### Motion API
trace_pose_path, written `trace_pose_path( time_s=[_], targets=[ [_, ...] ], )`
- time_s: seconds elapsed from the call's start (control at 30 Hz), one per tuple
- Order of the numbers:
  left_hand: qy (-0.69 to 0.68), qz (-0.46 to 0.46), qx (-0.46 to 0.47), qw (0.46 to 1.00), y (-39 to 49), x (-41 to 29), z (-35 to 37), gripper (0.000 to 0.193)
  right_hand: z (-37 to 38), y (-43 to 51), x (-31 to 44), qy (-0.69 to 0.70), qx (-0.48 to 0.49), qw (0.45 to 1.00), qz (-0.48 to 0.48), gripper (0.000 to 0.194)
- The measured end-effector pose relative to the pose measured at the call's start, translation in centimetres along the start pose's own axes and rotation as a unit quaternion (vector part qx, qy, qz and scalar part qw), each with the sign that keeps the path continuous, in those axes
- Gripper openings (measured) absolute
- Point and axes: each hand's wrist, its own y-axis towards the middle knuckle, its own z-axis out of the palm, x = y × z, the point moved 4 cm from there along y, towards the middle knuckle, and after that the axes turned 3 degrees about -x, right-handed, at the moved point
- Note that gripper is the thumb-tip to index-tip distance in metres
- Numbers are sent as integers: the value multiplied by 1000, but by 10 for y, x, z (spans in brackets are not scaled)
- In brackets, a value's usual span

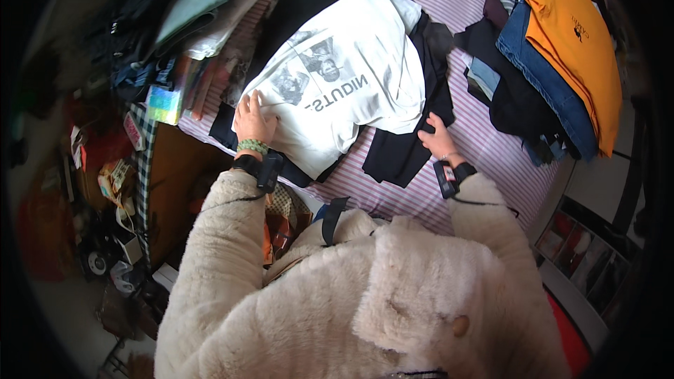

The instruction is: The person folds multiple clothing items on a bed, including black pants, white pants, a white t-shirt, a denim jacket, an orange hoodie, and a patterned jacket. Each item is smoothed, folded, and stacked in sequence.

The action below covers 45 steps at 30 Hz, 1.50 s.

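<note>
A white printed T-shirt (363, 63) lies spread and rumpled over several dark garments on a bed with a pink-and-white striped sheet (474, 160). My left hand (254, 122) rests on the shirt's near left edge, its fingers a little apart. At the near right edge of the pile, my right hand (438, 136) touches a black garment (403, 155), with thumb and forefinger at the cloth beside the shirt; whether they pinch it is unclear. Each wrist bears a strapped black device, and the left also wears a green beaded bracelet.
On the right a stack of clothes holds an orange garment (574, 47) and blue denim (547, 73). Folded dark and pale clothes (192, 0) lie at the upper left, near clear plastic packaging (218, 31). A checkered cloth (145, 184) hangs at the left, beside assorted items.
</note>
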Motion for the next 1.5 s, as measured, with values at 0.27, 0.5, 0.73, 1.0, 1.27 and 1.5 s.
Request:
trace_pose_path(
  time_s=[0.27, 0.5, 0.73, 1.0, 1.27, 1.5],
  targets=[
    [-14, 16, -8, 1000, 35, 16, 10, 38, 18, 34, 5, -11, -1, 991, 136, 30],
    [-14, 216, -6, 976, 12, -33, -1, 73, 19, 31, 22, 453, -55, 888, 52, 10],
    [12, 76, -6, 997, 29, -38, 18, 63, -34, 3, 123, 659, 114, 742, -52, 31],
    [-373, -124, 33, 919, 71, 27, 1, 24, -43, -3, 230, 576, 97, 805, -108, 25],
    [-116, 257, 76, 956, -47, -79, -14, 60, -21, 9, 259, 535, 97, 819, -186, 18],
    [-229, 160, 99, 955, -37, -55, 15, 32, -74, 19, 206, 608, -23, 780, -149, 3]
  ],
)
